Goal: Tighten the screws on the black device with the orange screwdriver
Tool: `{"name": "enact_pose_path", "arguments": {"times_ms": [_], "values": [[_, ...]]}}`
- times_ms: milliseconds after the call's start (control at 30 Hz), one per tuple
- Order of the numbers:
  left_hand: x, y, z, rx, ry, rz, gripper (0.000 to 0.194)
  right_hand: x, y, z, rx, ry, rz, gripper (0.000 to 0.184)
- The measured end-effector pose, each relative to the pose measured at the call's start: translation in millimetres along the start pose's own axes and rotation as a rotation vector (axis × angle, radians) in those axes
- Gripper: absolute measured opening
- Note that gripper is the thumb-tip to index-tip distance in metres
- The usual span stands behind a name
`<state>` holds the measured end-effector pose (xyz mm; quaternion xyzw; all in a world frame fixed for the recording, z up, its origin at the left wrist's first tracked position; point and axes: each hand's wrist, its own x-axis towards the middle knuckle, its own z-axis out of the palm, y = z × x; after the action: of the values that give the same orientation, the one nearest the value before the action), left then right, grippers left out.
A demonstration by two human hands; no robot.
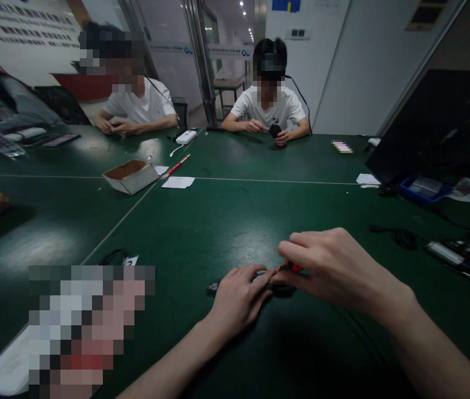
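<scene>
My left hand (pixel 241 293) rests low over the green table, its fingers curled down on a dark slender object (pixel 212 288) whose reddish tip sticks out on the left. Most of that object is hidden under the hand. From the right, my right hand (pixel 330 271) pinches a small orange-red and black piece (pixel 291 266) between thumb and fingers, close to the left fingertips. Beneath the two hands lies a black part that looks like coiled cable (pixel 282 290). A thin black cable (pixel 359 328) trails toward me under my right forearm.
On the green table (pixel 235 210) are an open cardboard box (pixel 131 176), a red pencil-like stick (pixel 179 164) and paper slips (pixel 179 182). Cables (pixel 405 237) and a blue tray (pixel 424 188) lie right, beside a large black screen (pixel 438 122). Co-workers (pixel 268 108) sit across the table.
</scene>
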<state>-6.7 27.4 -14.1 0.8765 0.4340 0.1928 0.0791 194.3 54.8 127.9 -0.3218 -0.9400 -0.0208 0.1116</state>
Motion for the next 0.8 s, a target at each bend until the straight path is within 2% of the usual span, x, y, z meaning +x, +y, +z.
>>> {"name": "enact_pose_path", "arguments": {"times_ms": [100, 200, 367, 533, 667, 800], "values": [[0.4, 0.6, -0.9, 0.008, 0.006, -0.002, 0.028, -0.4, 0.5, -4.3, 0.1, -0.045, 0.002, 0.007], [1.1, 1.4, -2.7, 0.008, 0.003, 0.003, 0.028, -1.5, 0.7, -6.1, 0.175, -0.09, -0.001, 0.012], [0.6, 0.4, -1.5, 0.005, 0.007, 0.007, 0.028, -1.3, -0.1, -0.6, 0.063, -0.038, -0.006, 0.005], [-0.4, -0.6, 1.1, 0.0, 0.003, -0.001, 0.031, 0.5, -0.7, 0.9, -0.022, -0.015, 0.011, 0.017], [0.5, 0.4, -1.4, -0.003, -0.008, -0.005, 0.029, -0.6, -0.8, -3.8, 0.126, -0.058, 0.0, 0.007], [-0.2, 1.1, -2.9, -0.019, -0.024, -0.009, 0.027, -2.3, 0.4, -5.1, 0.192, -0.095, -0.006, 0.011]]}}
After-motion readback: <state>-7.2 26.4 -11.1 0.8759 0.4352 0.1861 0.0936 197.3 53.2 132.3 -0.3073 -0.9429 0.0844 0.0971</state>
